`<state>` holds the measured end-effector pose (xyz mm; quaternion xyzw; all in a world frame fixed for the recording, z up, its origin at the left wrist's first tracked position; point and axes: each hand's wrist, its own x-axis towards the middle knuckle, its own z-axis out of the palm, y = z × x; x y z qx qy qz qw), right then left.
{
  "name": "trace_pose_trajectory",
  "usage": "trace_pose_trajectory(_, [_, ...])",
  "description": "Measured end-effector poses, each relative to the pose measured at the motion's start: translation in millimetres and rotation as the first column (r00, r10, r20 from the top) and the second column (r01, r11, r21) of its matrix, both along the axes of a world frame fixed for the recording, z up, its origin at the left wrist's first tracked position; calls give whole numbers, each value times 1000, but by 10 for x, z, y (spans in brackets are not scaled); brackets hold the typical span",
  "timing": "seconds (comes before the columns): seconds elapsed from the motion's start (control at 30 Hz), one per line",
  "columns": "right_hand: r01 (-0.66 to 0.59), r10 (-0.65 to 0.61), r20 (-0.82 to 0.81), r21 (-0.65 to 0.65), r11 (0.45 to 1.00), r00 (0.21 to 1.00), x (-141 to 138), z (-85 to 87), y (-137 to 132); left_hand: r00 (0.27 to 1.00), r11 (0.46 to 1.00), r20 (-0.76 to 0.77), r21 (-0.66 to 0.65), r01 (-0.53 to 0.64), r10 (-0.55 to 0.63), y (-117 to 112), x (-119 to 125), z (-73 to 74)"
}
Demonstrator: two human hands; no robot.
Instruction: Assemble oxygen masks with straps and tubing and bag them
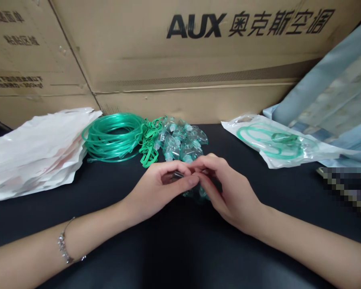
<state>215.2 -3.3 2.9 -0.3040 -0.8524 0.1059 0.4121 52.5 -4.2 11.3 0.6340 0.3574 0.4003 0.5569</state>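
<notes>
My left hand [162, 186] and my right hand [225, 188] meet at the middle of a black table [108, 200]. Both are pinched together on one clear green plastic mask piece [195, 193], which is mostly hidden by the fingers. Just behind the hands lies a pile of clear green masks [182, 138] with green elastic straps [149, 146]. A coil of green tubing [112, 136] lies to the left of that pile.
A stack of white plastic bags [33, 152] lies at the left. A sealed bag holding green tubing [276, 142] lies at the right, by blue fabric [333, 100]. Large cardboard boxes [180, 60] wall off the back. A blurred patch sits at the right edge.
</notes>
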Motion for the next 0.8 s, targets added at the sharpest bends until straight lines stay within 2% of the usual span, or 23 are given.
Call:
trace_pose_trajectory(0.13, [-34, 30, -72, -60, 998, 997, 34, 2, 2, 992, 987, -124, 161, 14, 6, -21, -22, 14])
trace_pose_trajectory(0.2, [-98, 89, -90, -97, 990, 992, 55, 36, 16, 981, 982, -194, 189, 17, 21, -45, -35, 39])
trace_pose_trajectory(0.27, [-191, 179, -83, -176, 966, 980, 71, 76, 38, 982, 984, -186, 177, 5, 28, -59, -46, 63])
trace_pose_trajectory(0.37, [-281, 274, -70, -355, 892, 959, 69, 91, 66, 993, 985, -89, 161, -57, 72, -47, -60, 71])
trace_pose_trajectory(0.47, [-186, 183, -52, -470, 863, 982, 43, 43, 79, 991, 973, -32, 200, -119, 128, -7, -83, 47])
trace_pose_trajectory(0.53, [-108, 117, -17, -542, 833, 993, 33, 22, 83, 980, 941, -3, 279, -190, 199, 21, -106, 25])
trace_pose_trajectory(0.6, [-104, 116, -22, -635, 766, 993, 38, 40, 86, 948, 880, 38, 363, -307, 315, 43, -130, 3])
trace_pose_trajectory(0.67, [-197, 148, -131, -711, 675, 980, 55, 91, 85, 912, 833, 73, 383, -399, 403, 54, -144, -15])
trace_pose_trajectory(0.73, [-365, 193, -312, -734, 573, 930, 72, 144, 77, 897, 831, 90, 348, -435, 432, 52, -143, -25])
trace_pose_trajectory(0.8, [-519, 215, -478, -711, 475, 852, 79, 172, 63, 902, 854, 91, 293, -429, 422, 40, -130, -24])
